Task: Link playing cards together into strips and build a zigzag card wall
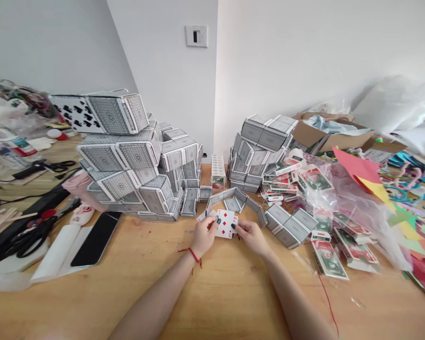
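On the wooden table [226, 297], towers of stacked playing cards [127, 165] rise behind a low zigzag wall of cards [233, 194]; just in front of that wall, above the table, is a red-diamond card [225, 223]; the left hand [205, 236] and right hand [252, 237] hold it between them, their fingers [212, 222] pinching its edges; a red thread [194, 256] circles the left wrist.

A white playing card [225, 224] with red diamond pips — face up, slightly tilted — sits pinched by its side edges between the left hand [204, 236] and right hand [252, 237], just before a zigzag row of standing grey-backed cards [219, 196].
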Tool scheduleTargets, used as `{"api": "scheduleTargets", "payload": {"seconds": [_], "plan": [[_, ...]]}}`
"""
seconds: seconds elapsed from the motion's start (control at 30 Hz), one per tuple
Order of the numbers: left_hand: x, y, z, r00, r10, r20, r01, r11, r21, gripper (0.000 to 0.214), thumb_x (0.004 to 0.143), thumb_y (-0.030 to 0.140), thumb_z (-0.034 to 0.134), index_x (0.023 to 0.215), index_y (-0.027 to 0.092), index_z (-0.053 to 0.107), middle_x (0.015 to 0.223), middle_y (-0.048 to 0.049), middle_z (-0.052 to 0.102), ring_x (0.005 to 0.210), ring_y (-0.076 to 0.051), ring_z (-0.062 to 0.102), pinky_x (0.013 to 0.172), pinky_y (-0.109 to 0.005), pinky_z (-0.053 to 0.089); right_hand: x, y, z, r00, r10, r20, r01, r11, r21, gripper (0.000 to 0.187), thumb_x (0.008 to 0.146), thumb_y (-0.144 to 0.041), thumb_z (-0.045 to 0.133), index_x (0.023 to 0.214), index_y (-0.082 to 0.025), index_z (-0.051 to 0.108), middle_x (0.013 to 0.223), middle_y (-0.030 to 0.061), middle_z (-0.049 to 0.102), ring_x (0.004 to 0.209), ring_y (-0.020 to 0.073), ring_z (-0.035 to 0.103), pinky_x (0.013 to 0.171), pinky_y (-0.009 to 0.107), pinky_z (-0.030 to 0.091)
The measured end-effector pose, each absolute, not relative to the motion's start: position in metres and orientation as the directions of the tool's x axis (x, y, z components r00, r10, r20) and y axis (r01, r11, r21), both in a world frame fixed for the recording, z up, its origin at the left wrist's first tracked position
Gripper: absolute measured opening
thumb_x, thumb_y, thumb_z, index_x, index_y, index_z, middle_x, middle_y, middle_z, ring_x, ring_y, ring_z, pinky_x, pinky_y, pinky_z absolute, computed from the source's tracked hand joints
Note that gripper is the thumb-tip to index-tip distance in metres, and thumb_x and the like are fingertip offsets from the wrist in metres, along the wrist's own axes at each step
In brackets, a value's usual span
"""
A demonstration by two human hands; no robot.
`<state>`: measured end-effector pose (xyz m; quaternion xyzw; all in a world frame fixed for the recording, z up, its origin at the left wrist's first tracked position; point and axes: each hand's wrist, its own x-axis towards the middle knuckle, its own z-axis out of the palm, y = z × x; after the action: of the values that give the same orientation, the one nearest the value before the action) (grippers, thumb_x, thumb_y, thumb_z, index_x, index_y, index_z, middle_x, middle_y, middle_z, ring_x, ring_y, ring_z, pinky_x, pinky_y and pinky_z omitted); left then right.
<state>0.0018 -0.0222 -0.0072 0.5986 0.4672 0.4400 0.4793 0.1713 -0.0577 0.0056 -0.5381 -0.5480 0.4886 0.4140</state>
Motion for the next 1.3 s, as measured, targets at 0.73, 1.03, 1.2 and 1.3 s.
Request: {"api": "scheduleTargets", "payload": {"seconds": [0.73,1.03,1.2,1.3], "plan": [[-0.004,-0.02,-0.008,0.352,0.93,0.109,0.257,-0.208,0.944,0.031,0.075,0.031,0.047,0.049,0.017,0.039,0.05,0.0032,0.035,0.05,-0.01,0.034,0.049,-0.022,0.025,0.168,-0.058,0.001,0.018,0.999,-0.034,-0.037,-0.033,-0.999,0.032,0.072,-0.04,0.058,0.09,-0.014,0.066,0.081,0.008,0.069,0.071,0.0204,0.064,0.067,0.033,0.05],[0.002,-0.027,-0.004,0.436,0.862,0.258,0.364,-0.431,0.826,0.031,0.079,0.023,0.042,0.052,0.018,0.028,0.053,0.0036,0.034,0.052,-0.009,0.033,0.05,-0.022,0.026,0.159,-0.065,-0.006,0.189,0.942,0.279,0.634,0.1,-0.767,0.029,0.08,-0.031,0.042,0.082,-0.015,0.066,0.06,0.0027,0.065,0.049,0.0133,0.056,0.047,0.021,0.041],[0.007,-0.035,-0.004,0.437,0.85,0.296,0.425,-0.485,0.764,0.027,0.082,0.022,0.038,0.056,0.018,0.031,0.056,0.0023,0.039,0.053,-0.009,0.036,0.051,-0.022,0.027,0.156,-0.068,-0.011,0.212,0.884,0.416,0.792,0.094,-0.603,0.026,0.08,-0.025,0.041,0.086,-0.015,0.064,0.065,0.006,0.067,0.056,0.0162,0.061,0.055,0.022,0.044],[0.009,-0.036,-0.005,0.408,0.853,0.326,0.457,-0.5,0.735,0.024,0.082,0.02,0.038,0.059,0.018,0.033,0.059,0.0015,0.042,0.055,-0.01,0.038,0.053,-0.022,0.029,0.158,-0.066,-0.011,0.212,0.909,0.359,0.672,0.131,-0.729,0.022,0.079,-0.026,0.043,0.088,-0.018,0.061,0.076,0.0051,0.069,0.067,0.0169,0.065,0.062,0.023,0.048]]}}
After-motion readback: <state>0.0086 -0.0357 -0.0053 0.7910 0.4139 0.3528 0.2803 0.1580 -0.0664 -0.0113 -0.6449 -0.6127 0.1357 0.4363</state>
